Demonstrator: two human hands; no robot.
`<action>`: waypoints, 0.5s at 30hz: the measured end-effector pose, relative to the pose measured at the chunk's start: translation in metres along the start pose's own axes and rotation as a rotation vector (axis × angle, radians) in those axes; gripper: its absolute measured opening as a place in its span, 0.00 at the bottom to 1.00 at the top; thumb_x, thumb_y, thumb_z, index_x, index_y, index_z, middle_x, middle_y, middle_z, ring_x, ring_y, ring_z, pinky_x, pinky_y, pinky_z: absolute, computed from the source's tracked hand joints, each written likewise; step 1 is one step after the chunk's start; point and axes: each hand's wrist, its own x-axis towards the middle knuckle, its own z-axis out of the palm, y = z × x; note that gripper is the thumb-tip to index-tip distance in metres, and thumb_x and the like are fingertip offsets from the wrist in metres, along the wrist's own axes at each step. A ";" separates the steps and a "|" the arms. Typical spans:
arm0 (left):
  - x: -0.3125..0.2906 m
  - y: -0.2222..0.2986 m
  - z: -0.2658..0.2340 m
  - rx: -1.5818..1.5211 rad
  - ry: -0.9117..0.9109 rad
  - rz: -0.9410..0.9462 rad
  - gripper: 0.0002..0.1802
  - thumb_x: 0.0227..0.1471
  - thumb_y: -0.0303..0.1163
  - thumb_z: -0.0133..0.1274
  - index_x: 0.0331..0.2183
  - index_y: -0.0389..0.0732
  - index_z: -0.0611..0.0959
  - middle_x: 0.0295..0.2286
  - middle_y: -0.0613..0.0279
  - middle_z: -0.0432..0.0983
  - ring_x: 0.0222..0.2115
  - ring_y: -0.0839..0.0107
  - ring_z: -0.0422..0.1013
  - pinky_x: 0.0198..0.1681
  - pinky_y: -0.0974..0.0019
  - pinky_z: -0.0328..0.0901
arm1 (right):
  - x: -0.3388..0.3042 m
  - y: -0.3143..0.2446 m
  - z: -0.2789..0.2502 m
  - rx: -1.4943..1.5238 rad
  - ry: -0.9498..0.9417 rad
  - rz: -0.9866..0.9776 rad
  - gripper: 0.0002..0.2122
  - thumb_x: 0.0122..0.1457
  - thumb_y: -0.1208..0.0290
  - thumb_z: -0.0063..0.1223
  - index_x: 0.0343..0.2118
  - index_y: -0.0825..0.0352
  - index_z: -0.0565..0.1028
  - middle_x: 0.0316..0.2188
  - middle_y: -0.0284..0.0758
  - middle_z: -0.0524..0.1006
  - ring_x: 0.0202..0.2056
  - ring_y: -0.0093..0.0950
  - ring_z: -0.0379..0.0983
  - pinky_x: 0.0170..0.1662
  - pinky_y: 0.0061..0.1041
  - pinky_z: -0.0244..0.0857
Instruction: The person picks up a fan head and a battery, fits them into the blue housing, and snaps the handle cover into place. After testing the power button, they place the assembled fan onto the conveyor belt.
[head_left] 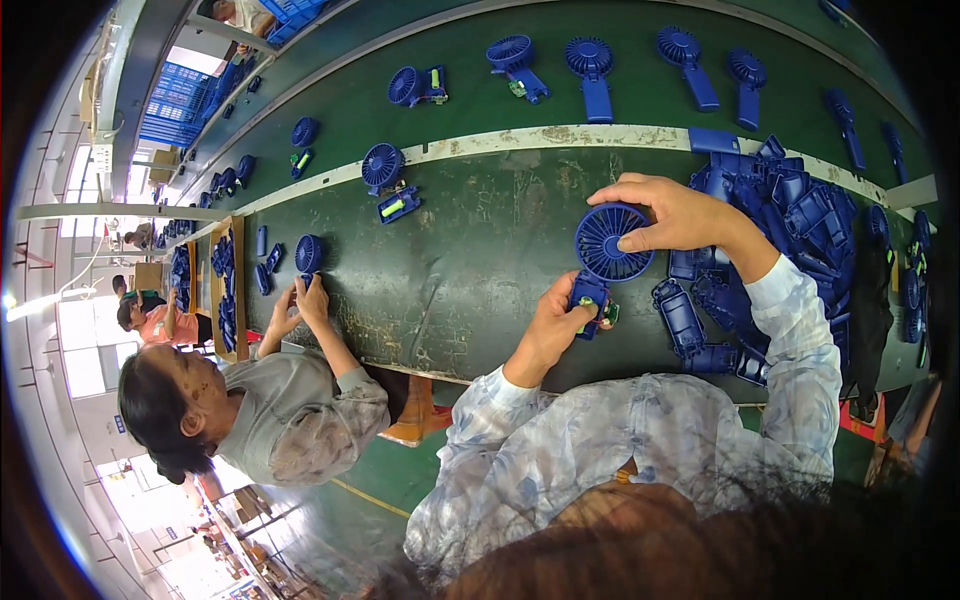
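- The fan (612, 255): grille (600, 240) on, handle (588, 288) uncovered (I see bare electronics (610, 313)).
- Left hand (553, 318) pinches handle; right hand (682, 212) half-curls round grille.
- Shells (812, 215) lie heaped right of the fan.

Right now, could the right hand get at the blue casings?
Probably yes: the casings lie close beside the right hand with nothing visible between, though it would first have to release the fan.

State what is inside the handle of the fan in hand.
A yellow-green part and some green circuit board show at the blue handle of the handheld fan; anything behind the left hand is covered from view.
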 end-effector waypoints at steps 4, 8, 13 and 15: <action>-0.001 0.000 0.004 0.074 -0.019 0.008 0.19 0.54 0.20 0.49 0.49 0.37 0.72 0.37 0.61 0.77 0.33 0.75 0.74 0.39 0.69 0.71 | 0.002 0.006 0.003 -0.104 -0.063 -0.060 0.27 0.48 0.64 0.61 0.52 0.65 0.71 0.38 0.41 0.72 0.42 0.38 0.69 0.46 0.32 0.63; 0.002 -0.005 0.006 0.025 0.006 -0.034 0.13 0.57 0.27 0.52 0.44 0.34 0.74 0.36 0.63 0.77 0.32 0.78 0.72 0.36 0.72 0.70 | 0.004 0.012 0.009 -0.104 -0.106 -0.064 0.27 0.48 0.63 0.61 0.53 0.64 0.71 0.38 0.42 0.72 0.41 0.39 0.69 0.45 0.33 0.64; -0.001 -0.015 0.009 0.178 0.069 0.126 0.11 0.60 0.32 0.51 0.39 0.34 0.78 0.32 0.64 0.79 0.29 0.81 0.71 0.34 0.75 0.68 | 0.005 0.015 0.005 -0.091 -0.121 -0.046 0.28 0.48 0.62 0.60 0.54 0.63 0.70 0.38 0.42 0.72 0.41 0.38 0.69 0.44 0.33 0.64; -0.001 -0.016 0.008 0.208 0.080 0.152 0.11 0.60 0.32 0.50 0.39 0.34 0.79 0.32 0.64 0.79 0.29 0.81 0.71 0.34 0.75 0.68 | 0.008 0.013 0.003 -0.100 -0.164 -0.009 0.28 0.48 0.63 0.62 0.54 0.62 0.70 0.36 0.39 0.72 0.41 0.37 0.68 0.44 0.32 0.63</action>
